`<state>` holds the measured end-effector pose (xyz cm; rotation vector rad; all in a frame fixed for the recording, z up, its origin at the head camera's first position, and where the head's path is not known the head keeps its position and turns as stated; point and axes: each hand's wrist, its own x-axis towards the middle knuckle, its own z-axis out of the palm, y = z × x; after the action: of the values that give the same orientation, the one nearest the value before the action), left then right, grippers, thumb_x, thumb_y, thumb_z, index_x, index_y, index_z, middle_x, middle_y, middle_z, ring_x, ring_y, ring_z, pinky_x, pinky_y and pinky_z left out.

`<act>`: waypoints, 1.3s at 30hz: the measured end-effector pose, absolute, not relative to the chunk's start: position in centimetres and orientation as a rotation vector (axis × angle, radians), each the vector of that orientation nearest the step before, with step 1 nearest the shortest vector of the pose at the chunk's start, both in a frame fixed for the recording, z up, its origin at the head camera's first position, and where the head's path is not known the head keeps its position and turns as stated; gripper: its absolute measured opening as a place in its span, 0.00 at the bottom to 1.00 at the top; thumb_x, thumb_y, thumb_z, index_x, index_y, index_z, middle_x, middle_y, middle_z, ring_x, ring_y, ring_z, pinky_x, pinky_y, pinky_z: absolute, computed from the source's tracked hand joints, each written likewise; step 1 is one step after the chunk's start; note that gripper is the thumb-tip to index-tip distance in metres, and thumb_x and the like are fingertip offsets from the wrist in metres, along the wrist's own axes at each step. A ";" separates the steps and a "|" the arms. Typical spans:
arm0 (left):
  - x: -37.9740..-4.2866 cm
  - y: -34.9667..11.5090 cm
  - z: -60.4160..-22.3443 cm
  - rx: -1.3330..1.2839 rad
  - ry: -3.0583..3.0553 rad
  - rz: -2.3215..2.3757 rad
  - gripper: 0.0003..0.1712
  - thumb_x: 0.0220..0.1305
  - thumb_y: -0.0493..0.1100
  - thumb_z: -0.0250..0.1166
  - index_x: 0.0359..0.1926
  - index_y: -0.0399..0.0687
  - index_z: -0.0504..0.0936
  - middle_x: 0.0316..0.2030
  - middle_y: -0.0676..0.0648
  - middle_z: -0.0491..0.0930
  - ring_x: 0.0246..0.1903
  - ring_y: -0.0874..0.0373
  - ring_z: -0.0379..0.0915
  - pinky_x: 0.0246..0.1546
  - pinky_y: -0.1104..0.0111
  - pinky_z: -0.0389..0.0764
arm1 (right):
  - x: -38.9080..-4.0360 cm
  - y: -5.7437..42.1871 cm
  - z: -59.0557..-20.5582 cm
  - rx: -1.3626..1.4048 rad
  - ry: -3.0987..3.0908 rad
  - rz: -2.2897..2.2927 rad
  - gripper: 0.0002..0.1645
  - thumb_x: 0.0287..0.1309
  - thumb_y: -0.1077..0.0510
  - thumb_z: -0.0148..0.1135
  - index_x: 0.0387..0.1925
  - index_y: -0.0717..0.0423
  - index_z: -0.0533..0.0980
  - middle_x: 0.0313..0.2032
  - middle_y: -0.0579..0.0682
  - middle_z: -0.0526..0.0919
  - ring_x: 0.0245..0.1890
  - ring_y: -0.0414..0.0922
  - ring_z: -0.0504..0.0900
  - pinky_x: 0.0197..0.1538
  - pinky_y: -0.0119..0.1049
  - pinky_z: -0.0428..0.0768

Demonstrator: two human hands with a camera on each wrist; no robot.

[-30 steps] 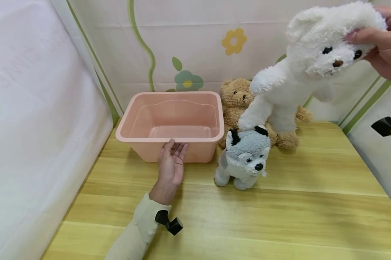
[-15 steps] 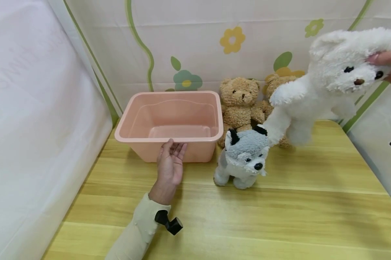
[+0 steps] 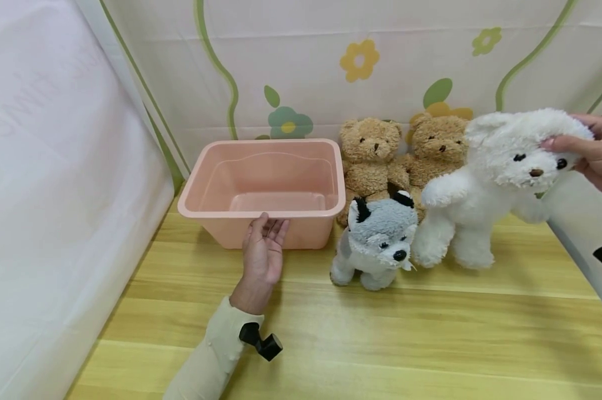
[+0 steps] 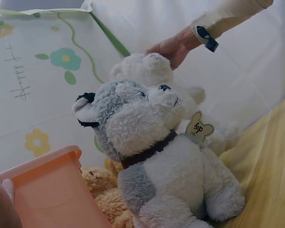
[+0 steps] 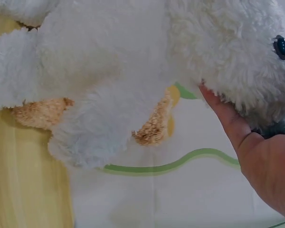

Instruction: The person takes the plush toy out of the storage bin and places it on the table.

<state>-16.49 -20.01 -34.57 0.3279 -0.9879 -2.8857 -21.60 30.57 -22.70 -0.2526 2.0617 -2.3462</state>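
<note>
My left hand (image 3: 264,253) touches the front of a pink plastic basin (image 3: 261,214), its fingers relaxed just under the rim and the thumb at the rim's edge. By the head, my right hand (image 3: 601,155) grips a white plush bear (image 3: 501,194), which hangs upright at the right. Whether its feet touch the table cannot be told. Left of the bear stands a grey and white plush dog (image 3: 381,244); the left wrist view shows its dark collar and a tag (image 4: 198,128) reading "dog". In the right wrist view, white fur (image 5: 99,52) covers much of the frame.
Two brown teddy bears (image 3: 368,169) sit at the back, right of the basin and partly behind the plush toys. The wooden table (image 3: 356,344) ends at a flower-printed cloth backdrop (image 3: 301,66). White cloth (image 3: 46,166) hangs along the left side.
The white bear has moved down beside the dog, in my right hand, first drifting right and then back left. Both teddies' heads now show. My left hand and the basin have stayed in place.
</note>
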 end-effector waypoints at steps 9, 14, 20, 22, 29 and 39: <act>-16.5 -20.0 -34.6 0.344 -0.963 -2.891 0.06 0.65 0.41 0.57 0.35 0.46 0.68 0.32 0.49 0.73 0.36 0.58 0.75 0.50 0.70 0.81 | -20.7 30.4 -25.0 -0.246 2.081 -2.248 0.23 0.58 0.77 0.48 0.49 0.57 0.76 0.40 0.46 0.84 0.35 0.40 0.85 0.28 0.32 0.85; -16.5 -20.0 -34.7 0.337 -0.968 -2.893 0.05 0.65 0.41 0.56 0.35 0.46 0.68 0.33 0.49 0.72 0.37 0.58 0.75 0.51 0.70 0.81 | -20.4 29.8 -25.8 -0.238 2.188 -2.171 0.22 0.58 0.75 0.51 0.50 0.56 0.76 0.41 0.44 0.81 0.35 0.37 0.84 0.29 0.29 0.85; -16.5 -20.0 -34.6 0.341 -0.974 -2.892 0.05 0.65 0.41 0.56 0.35 0.46 0.68 0.32 0.49 0.72 0.37 0.58 0.75 0.51 0.70 0.81 | -20.2 29.2 -26.5 -0.305 2.167 -2.160 0.22 0.58 0.75 0.50 0.52 0.59 0.74 0.43 0.45 0.80 0.37 0.37 0.83 0.31 0.28 0.84; -16.5 -19.9 -34.6 0.340 -0.973 -2.890 0.06 0.65 0.41 0.56 0.35 0.45 0.68 0.32 0.49 0.72 0.37 0.58 0.75 0.51 0.70 0.81 | -20.3 29.0 -26.7 -0.326 2.174 -2.143 0.22 0.58 0.75 0.50 0.53 0.60 0.73 0.43 0.46 0.79 0.36 0.37 0.83 0.31 0.28 0.84; -16.5 -19.9 -34.6 0.329 -0.979 -2.885 0.05 0.65 0.41 0.56 0.34 0.46 0.69 0.32 0.49 0.73 0.36 0.58 0.75 0.51 0.70 0.81 | -20.9 27.6 -27.5 -0.202 2.561 -1.699 0.24 0.57 0.68 0.58 0.56 0.53 0.71 0.40 0.36 0.80 0.35 0.32 0.81 0.30 0.26 0.83; -16.4 -19.9 -34.5 0.340 -0.982 -2.885 0.06 0.65 0.42 0.56 0.35 0.46 0.68 0.32 0.49 0.73 0.36 0.58 0.75 0.51 0.70 0.81 | -21.3 26.4 -29.0 -0.173 2.602 -1.530 0.26 0.58 0.63 0.59 0.59 0.51 0.68 0.39 0.33 0.80 0.33 0.32 0.80 0.30 0.29 0.83</act>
<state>-16.45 -19.93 -34.50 0.3398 -0.9824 -2.8849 -21.27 26.38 -28.97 -0.1728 2.6016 -1.5298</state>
